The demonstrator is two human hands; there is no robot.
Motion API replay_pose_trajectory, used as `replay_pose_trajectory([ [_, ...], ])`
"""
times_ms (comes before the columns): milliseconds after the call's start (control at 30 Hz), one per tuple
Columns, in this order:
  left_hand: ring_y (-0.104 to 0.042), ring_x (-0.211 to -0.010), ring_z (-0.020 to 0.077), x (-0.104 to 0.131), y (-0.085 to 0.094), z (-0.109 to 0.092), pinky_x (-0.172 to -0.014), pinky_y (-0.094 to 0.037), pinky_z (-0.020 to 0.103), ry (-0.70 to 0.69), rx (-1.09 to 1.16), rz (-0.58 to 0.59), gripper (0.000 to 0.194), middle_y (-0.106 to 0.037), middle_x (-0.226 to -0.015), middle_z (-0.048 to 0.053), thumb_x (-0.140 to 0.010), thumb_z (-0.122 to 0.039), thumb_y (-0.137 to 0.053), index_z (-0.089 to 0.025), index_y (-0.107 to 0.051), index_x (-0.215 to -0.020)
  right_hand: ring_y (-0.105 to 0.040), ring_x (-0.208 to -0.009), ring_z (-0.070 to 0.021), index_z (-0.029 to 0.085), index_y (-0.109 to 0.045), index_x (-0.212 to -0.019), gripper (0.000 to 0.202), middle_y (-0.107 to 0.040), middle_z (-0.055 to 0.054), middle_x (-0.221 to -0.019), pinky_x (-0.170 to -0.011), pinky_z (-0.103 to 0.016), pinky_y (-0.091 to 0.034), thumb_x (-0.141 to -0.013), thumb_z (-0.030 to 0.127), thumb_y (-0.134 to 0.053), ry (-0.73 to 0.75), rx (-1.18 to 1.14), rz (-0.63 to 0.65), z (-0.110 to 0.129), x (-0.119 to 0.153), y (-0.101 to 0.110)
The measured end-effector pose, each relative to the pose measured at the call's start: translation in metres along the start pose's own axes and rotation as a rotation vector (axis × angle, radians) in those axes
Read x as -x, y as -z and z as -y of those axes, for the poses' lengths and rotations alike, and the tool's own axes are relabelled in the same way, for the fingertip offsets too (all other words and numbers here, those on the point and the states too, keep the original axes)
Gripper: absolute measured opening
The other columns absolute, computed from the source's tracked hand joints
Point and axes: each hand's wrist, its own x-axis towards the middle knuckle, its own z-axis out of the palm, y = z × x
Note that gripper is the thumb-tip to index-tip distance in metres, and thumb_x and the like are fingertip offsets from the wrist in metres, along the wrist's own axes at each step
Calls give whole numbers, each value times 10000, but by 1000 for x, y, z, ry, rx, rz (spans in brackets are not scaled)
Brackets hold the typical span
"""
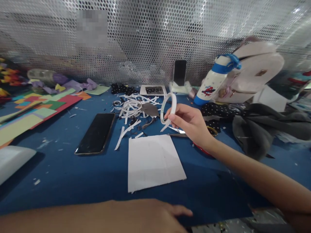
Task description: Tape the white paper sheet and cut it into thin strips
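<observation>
The right hand point(188, 121) is pinching a white round tape roll point(168, 108) above the square white paper point(154, 161), while the left hand point(145, 215) is lying flat and empty on the blue counter point(60, 174).

Matt white paper sheet point(154, 161) below right hand point(190, 124); thin white tape ring point(168, 108) in its fingers; glossy black glass phone point(96, 133) leftward; matt blue tabletop point(73, 174)

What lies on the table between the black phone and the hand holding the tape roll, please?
In the head view, between the black phone and the right hand holding the tape roll lie white paper strips, on the blue table.
</observation>
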Motion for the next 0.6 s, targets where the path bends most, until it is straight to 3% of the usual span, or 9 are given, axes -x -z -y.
replay_pose_trajectory([
  [33,-450,-1348,67,0,3,-3,-1217,-249,209,6,12,6,523,-472,-1452,-131,-1048,-182,-308,-383,-244,-1527,-507,-581,-89,195,-631,-744,283,-598,14,-715,-543,-229,-453,-889,435,-659,0,-4,4,0,0,0],
  [100,-311,-1440,144,-1,0,-1,-1254,-175,329,84,-33,-47,510,-282,-1565,-41,-1037,-193,-359,-298,-283,-1530,-506,-582,-87,190,-638,-758,271,-589,14,-715,-544,-227,-445,-890,425,-663,1,-13,10,0,1,0],
  [133,-226,-1474,202,-1,-5,4,-1255,-145,412,160,-141,-138,491,-185,-1595,30,-1034,-226,-396,-243,-323,-1519,-508,-584,-85,187,-643,-771,261,-591,12,-723,-544,-225,-443,-892,416,-665,1,-15,13,0,1,0],
  [200,-177,-1484,314,0,-16,15,-1228,-134,546,307,-342,-340,573,-163,-1600,135,-981,-296,-545,-141,-355,-1498,-514,-587,-85,181,-651,-797,243,-594,9,-732,-544,-222,-441,-897,402,-664,-2,-9,15,-1,1,1],
  [267,-282,-1461,278,1,-21,20,-1237,-167,479,225,-333,-313,585,-325,-1558,135,-972,-326,-566,-99,-377,-1477,-518,-585,-88,174,-655,-806,236,-588,9,-720,-536,-219,-440,-899,390,-664,3,-5,16,-2,1,1],
  [367,-528,-1289,67,2,-15,13,-1182,-231,137,-107,-158,-58,380,-629,-1328,14,-1047,-180,-323,-143,-531,-1364,-520,-582,-88,159,-656,-797,222,-573,11,-694,-531,-216,-441,-899,356,-672,17,-24,27,-4,2,1],
  [433,-537,-1263,22,5,-10,7,-1152,-211,65,-138,-149,-29,448,-642,-1305,-12,-1046,-130,-213,-147,-569,-1317,-514,-580,-83,154,-655,-808,199,-567,14,-693,-530,-210,-438,-903,329,-671,-4,-65,42,-6,6,-1],
  [500,-419,-1379,67,9,-9,8,-1208,-172,159,-77,-243,-103,422,-493,-1470,3,-1047,-156,-245,-139,-526,-1362,-507,-582,-78,156,-651,-824,180,-563,17,-700,-530,-203,-437,-907,315,-669,-46,-116,62,-9,11,-2],
  [600,-318,-1451,219,17,-13,25,-1236,-204,397,151,-440,-300,411,-316,-1578,57,-1028,-190,-371,-188,-448,-1432,-515,-590,-76,164,-631,-815,180,-559,18,-718,-539,-198,-449,-912,312,-663,-97,-156,94,-13,18,-3],
])
